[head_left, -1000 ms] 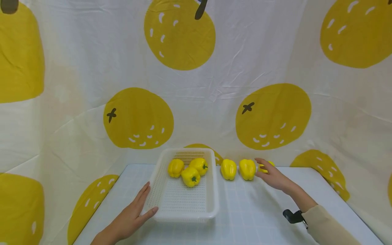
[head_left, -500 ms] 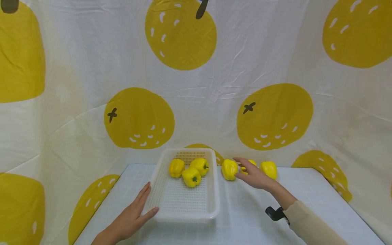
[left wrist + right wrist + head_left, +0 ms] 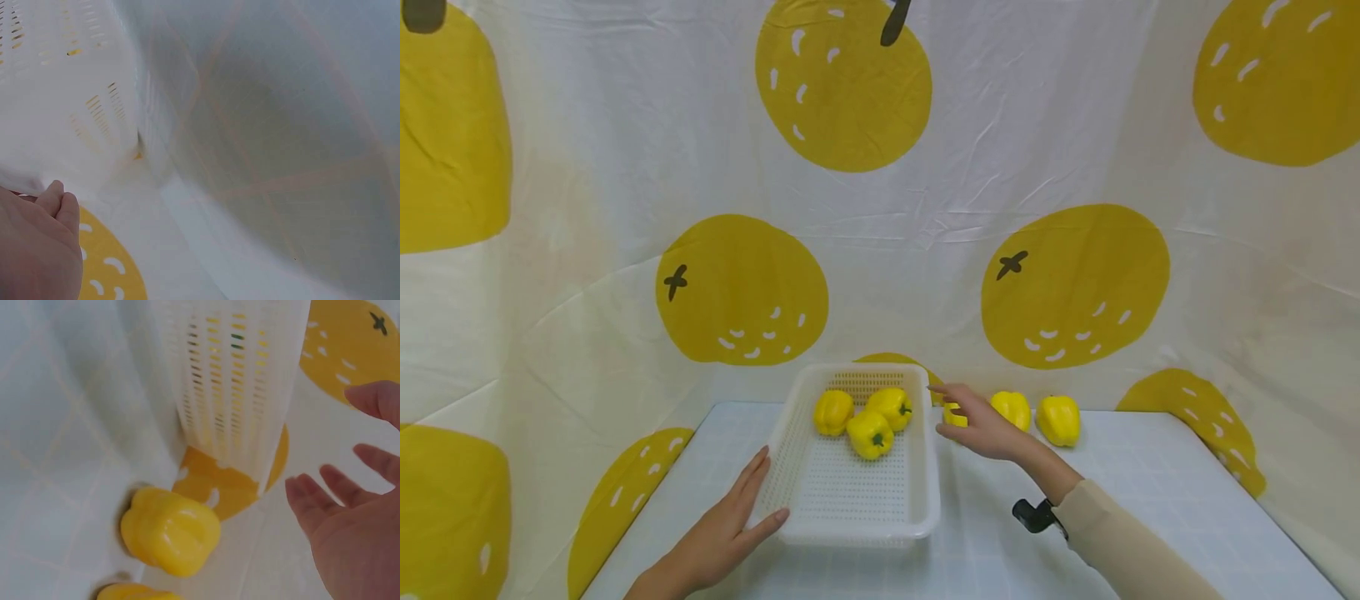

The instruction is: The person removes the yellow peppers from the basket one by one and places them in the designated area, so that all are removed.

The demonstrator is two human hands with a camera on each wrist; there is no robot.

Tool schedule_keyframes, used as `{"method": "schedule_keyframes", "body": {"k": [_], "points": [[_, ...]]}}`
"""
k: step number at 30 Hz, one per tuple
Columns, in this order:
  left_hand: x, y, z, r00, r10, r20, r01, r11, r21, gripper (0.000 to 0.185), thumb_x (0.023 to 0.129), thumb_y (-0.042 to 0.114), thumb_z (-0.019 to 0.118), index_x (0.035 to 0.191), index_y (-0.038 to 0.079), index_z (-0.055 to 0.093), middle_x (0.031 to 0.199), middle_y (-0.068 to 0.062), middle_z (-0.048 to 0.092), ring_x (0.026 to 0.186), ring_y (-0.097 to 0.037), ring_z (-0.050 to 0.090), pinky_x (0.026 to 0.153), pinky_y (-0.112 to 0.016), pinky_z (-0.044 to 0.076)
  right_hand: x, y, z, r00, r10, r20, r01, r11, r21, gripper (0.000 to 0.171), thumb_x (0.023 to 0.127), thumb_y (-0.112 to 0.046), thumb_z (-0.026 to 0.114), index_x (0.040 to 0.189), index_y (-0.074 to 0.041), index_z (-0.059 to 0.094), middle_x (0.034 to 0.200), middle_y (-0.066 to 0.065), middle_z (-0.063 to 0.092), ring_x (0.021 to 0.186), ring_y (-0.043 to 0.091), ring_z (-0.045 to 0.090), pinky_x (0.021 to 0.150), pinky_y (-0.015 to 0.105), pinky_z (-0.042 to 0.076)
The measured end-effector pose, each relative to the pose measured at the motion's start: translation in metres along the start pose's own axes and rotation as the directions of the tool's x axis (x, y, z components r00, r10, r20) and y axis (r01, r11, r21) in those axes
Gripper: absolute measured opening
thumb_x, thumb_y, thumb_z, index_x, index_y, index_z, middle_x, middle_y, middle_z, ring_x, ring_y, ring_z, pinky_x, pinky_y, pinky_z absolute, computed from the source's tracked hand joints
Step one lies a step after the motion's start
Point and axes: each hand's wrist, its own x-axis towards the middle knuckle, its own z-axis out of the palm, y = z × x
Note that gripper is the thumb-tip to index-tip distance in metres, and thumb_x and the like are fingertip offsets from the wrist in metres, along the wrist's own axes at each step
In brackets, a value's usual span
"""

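A white perforated plastic basket [image 3: 857, 531] stands on the table with three yellow bell peppers [image 3: 870, 433] in its far half. My left hand [image 3: 726, 525] lies along the basket's left side, fingers straight, thumb over the near left corner of the rim. To the right of the basket, my right hand [image 3: 981, 423] is in the air with fingers spread and nothing held. It partly covers the nearest loose bell pepper [image 3: 955, 414] in the head view. In the right wrist view, that pepper [image 3: 169, 530] sits apart from the fingers, beside the basket's slotted wall [image 3: 284, 369].
Two more yellow bell peppers, a middle one [image 3: 1012, 410] and a right one [image 3: 1059, 421], stand in a row along the table's back edge. A pale checked cloth [image 3: 1120, 500] covers the table. Behind it hangs a white curtain [image 3: 917, 292] with printed yellow fruit.
My right hand has moved left, from the rightmost loose pepper past the middle one to the pepper next to the basket. The left hand and the basket have stayed in place.
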Motion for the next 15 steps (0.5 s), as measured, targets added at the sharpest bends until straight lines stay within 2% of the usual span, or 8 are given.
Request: {"method": "schedule_keyframes", "body": {"k": [5, 10, 15], "points": [[0.001, 0.0, 0.001, 1.0, -0.005, 0.0, 0.005, 1.0, 0.004, 0.1, 0.096, 0.073, 0.049, 0.165, 0.01, 0.013, 0.173, -0.007, 0.005, 0.153, -0.035, 0.025, 0.116, -0.063, 0.029, 0.012, -0.008, 0.009, 0.999, -0.016, 0.031, 0.016, 1.0, -0.002, 0.061, 0.098, -0.018, 0.068, 0.154, -0.013, 0.044, 0.156, 0.014, 0.044, 0.134, 0.041, 0.051, 0.108, 0.058, 0.045], [0.001, 0.001, 0.001, 1.0, -0.007, -0.003, 0.007, 1.0, 0.001, 0.1, 0.096, 0.072, 0.05, 0.165, 0.01, 0.013, 0.173, -0.007, 0.005, 0.153, -0.035, 0.025, 0.116, -0.064, 0.029, 0.025, -0.011, 0.017, 0.998, -0.033, 0.06, 0.034, 0.999, -0.013, 0.062, 0.097, -0.017, 0.069, 0.154, -0.016, 0.044, 0.156, 0.009, 0.045, 0.135, 0.035, 0.05, 0.107, 0.054, 0.047], [0.001, 0.001, 0.0, 1.0, -0.004, -0.001, 0.004, 1.0, -0.005, 0.101, 0.096, 0.071, 0.051, 0.165, 0.009, 0.013, 0.173, -0.008, 0.005, 0.153, -0.035, 0.024, 0.117, -0.063, 0.029, 0.04, -0.008, 0.026, 0.993, -0.053, 0.108, 0.059, 0.997, -0.057, 0.063, 0.095, -0.009, 0.071, 0.152, -0.013, 0.046, 0.154, 0.009, 0.046, 0.133, 0.031, 0.049, 0.105, 0.051, 0.05]]}}
